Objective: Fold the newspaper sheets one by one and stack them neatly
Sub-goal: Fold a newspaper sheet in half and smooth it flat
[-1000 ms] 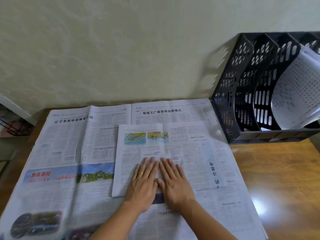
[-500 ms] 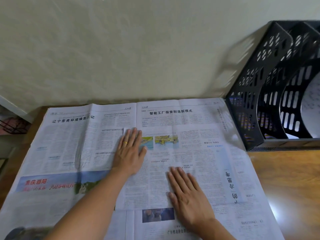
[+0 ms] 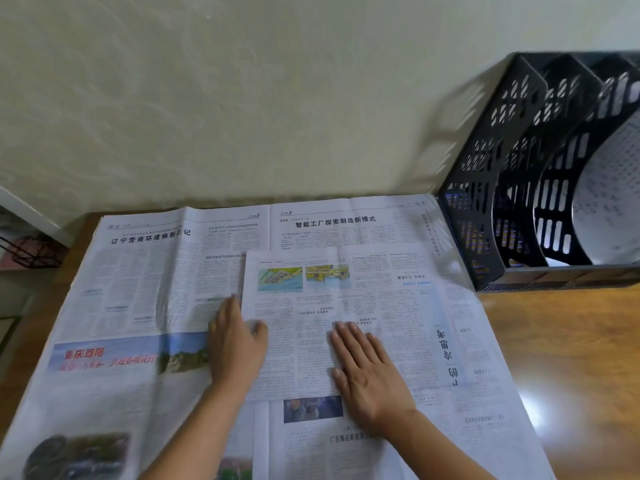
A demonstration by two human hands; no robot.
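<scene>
A folded newspaper sheet [image 3: 346, 306] lies on top of a large unfolded newspaper spread [image 3: 138, 289] that covers most of the wooden table. My left hand [image 3: 235, 344] rests at the folded sheet's left edge, thumb on the sheet and fingers over the edge, blurred by motion. My right hand [image 3: 367, 372] lies flat, fingers apart, pressing on the lower middle of the folded sheet. Neither hand holds anything.
A black perforated file rack [image 3: 512, 174] stands at the back right against the wall, with printed paper [image 3: 609, 195] curled in one slot. Bare wooden tabletop [image 3: 571, 358] shows to the right of the newspapers. A wire rack [image 3: 31, 251] sits past the table's left edge.
My left hand has slid from the folded sheet's top left corner down along its left edge. My right hand has stayed pressed on the sheet.
</scene>
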